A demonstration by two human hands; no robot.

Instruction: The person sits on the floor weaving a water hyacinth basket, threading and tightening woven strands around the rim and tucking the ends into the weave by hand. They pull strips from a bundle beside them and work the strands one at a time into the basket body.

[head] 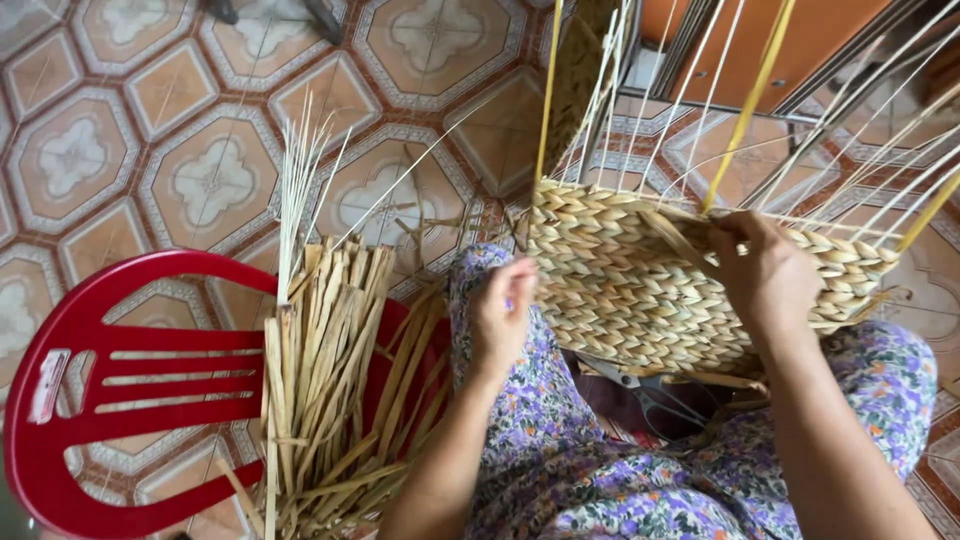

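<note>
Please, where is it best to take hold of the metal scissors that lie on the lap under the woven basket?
Probably by the dark handle loops of the metal scissors, reached from the right and below. The blades point up-left under the half-woven straw basket, which covers them from above; the loops lie freer on the flowered cloth.

A half-woven tan straw basket (640, 290) rests tilted on the lap, unwoven stakes fanning upward.
</note>
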